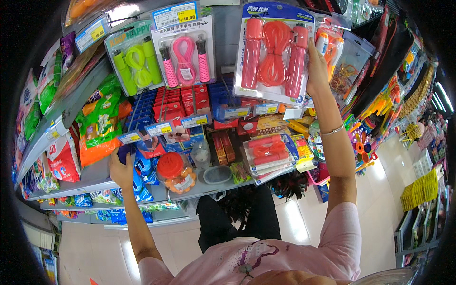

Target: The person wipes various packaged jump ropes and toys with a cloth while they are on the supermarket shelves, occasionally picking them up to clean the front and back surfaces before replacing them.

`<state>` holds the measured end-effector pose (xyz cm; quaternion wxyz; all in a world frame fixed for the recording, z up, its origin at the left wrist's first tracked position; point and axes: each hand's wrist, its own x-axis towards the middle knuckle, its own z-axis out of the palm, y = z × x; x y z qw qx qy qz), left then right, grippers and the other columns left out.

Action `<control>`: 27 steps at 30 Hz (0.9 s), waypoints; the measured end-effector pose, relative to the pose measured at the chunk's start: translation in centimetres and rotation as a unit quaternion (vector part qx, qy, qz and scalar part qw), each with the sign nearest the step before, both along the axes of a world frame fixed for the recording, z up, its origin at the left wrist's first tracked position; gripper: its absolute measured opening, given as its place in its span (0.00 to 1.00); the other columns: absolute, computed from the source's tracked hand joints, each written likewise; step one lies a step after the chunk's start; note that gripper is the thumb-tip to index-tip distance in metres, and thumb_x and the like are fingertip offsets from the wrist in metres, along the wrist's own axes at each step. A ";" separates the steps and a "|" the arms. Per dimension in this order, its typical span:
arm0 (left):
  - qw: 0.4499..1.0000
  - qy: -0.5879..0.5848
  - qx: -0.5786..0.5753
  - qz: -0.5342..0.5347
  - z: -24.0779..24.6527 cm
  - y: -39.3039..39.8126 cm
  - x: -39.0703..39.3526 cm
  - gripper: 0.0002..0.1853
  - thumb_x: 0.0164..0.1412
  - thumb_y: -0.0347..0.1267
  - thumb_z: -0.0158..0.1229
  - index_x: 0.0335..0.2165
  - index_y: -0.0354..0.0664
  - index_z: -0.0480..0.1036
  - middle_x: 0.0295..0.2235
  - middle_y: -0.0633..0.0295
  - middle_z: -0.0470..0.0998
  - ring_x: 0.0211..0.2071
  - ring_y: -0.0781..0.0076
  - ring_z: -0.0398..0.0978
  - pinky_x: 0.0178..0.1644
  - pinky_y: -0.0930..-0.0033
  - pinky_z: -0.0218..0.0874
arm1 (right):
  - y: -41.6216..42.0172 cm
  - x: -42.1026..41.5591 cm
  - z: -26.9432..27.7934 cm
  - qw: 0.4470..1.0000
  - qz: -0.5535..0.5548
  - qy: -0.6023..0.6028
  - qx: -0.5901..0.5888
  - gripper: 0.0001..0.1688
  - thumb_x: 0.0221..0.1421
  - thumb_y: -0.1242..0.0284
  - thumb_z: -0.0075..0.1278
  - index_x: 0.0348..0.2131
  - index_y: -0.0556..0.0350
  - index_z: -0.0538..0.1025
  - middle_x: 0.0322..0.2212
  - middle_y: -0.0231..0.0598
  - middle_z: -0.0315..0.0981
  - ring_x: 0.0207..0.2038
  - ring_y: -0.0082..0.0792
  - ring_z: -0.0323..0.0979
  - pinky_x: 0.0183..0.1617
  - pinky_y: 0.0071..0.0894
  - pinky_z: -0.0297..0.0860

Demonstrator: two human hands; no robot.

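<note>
My right hand (316,69) is at the right edge of a blister pack with a red jump rope (274,53), its fingers mostly behind the card. Left of it hang a pack with a pink jump rope (184,60) and one with a green jump rope (137,62). My left hand (123,165) is lower left at the shelf, its fingers curled on a dark blue thing (125,153) that I cannot make out. More packs of red jump rope (269,153) lie stacked on the shelf below the hanging packs.
Boxes in red and blue hang on hooks behind price tags (159,129). A red-lidded jar of orange balls (176,173) and a clear plastic tub (217,175) stand near the shelf's front edge. Bagged goods (99,124) fill the left; toys (359,146) hang at right.
</note>
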<state>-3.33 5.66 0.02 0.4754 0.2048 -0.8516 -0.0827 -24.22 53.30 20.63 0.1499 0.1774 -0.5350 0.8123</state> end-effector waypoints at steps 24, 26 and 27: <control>0.999 0.000 -0.031 0.038 -0.6 0.3 -0.5 0.22 0.45 0.33 0.58 0.42 0.44 0.68 0.38 0.53 0.73 0.40 0.51 0.69 0.44 0.57 0.60 | -0.4 -3.5 0.1 0.995 0.060 -0.072 -0.024 0.20 0.57 0.58 0.41 0.38 0.54 0.72 0.31 0.35 0.74 0.30 0.26 0.73 0.32 0.27 0.71; 0.998 0.007 -0.042 0.035 -0.7 0.1 -0.4 0.22 0.45 0.33 0.59 0.42 0.44 0.68 0.38 0.53 0.73 0.39 0.51 0.69 0.43 0.57 0.60 | -0.6 -3.1 -0.1 0.996 0.034 -0.080 0.004 0.20 0.57 0.58 0.42 0.39 0.55 0.72 0.31 0.35 0.73 0.31 0.27 0.72 0.33 0.28 0.71; 0.999 0.007 -0.040 0.035 -0.6 0.2 -0.5 0.22 0.45 0.33 0.59 0.42 0.44 0.68 0.37 0.53 0.73 0.39 0.51 0.69 0.42 0.56 0.60 | -0.6 -3.0 0.0 0.996 0.020 -0.081 0.019 0.21 0.57 0.58 0.43 0.40 0.55 0.72 0.30 0.36 0.73 0.31 0.27 0.72 0.34 0.28 0.71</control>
